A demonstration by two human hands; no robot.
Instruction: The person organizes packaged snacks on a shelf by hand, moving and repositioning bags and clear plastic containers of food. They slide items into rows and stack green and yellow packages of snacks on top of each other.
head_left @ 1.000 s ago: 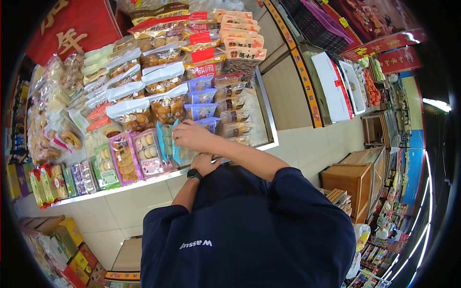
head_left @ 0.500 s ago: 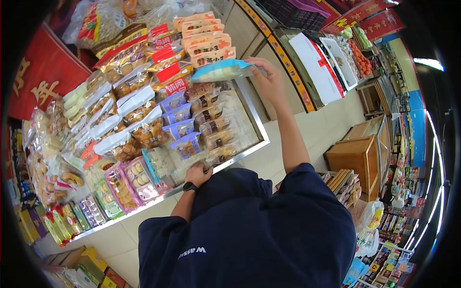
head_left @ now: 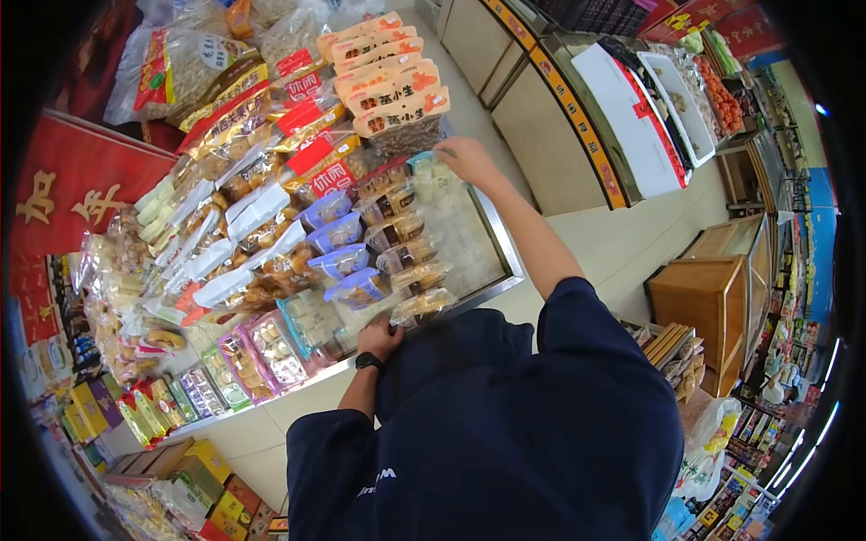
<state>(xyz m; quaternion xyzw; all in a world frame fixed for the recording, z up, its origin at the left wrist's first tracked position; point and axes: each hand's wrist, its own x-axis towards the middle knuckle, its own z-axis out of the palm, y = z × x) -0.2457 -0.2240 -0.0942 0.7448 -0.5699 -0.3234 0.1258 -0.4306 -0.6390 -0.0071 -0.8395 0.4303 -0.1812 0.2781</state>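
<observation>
My right hand [head_left: 467, 160] is at the display table's right side. Its fingers are closed on the upper end of a light-blue-edged snack pack [head_left: 428, 171], which lies at the back of the rightmost column. Pale pieces show through its clear wrap. My left hand [head_left: 381, 338], with a black watch at the wrist, is curled at the table's front edge; something dark shows by its fingers, too small to name. Close by are a blue-edged pack [head_left: 309, 323], purple bags [head_left: 341, 261] and brown-labelled pastry packs [head_left: 394, 233]. Orange-topped bags [head_left: 401, 113] stand just behind my right hand.
A metal rim [head_left: 499, 230] borders the display table. Several nut and pastry bags [head_left: 262, 212] crowd its left part. To the right stand a low counter [head_left: 555, 126], a white foam box [head_left: 627, 131] and a wooden cabinet [head_left: 699, 302]. Tiled floor [head_left: 600, 243] lies between.
My right hand has lowered the light-blue snack pack from above the bags to the back of the right column. My left hand stays at the front edge, its fingers more curled. The view has shifted.
</observation>
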